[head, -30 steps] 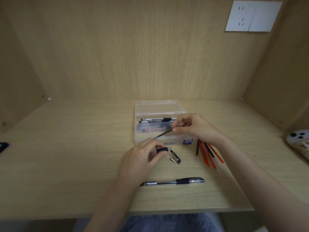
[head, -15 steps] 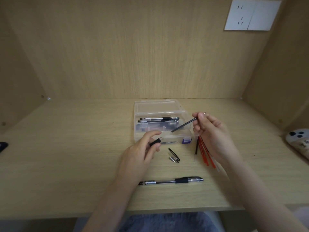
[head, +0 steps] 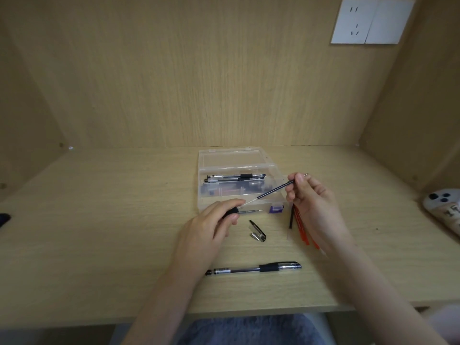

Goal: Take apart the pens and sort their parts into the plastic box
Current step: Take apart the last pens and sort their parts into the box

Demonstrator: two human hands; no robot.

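Note:
My left hand grips a pen barrel by its black grip, in front of the clear plastic box. My right hand pinches a thin black refill, which slants down-left over the box's front edge. Two whole pens lie in the box's rear compartment, with darker parts in the one in front. A black pen cap lies on the desk between my hands. A whole black pen lies nearer to me. Red and black refills lie partly under my right wrist.
The box's lid lies open and flat behind it. A purple latch sits on the box's front. A white device lies at the desk's right edge, a dark object at the left edge. Wooden walls close in three sides.
My right hand has drawn the refill out to the right and upward, away from the barrel. My left hand has stayed by the box's front with the barrel.

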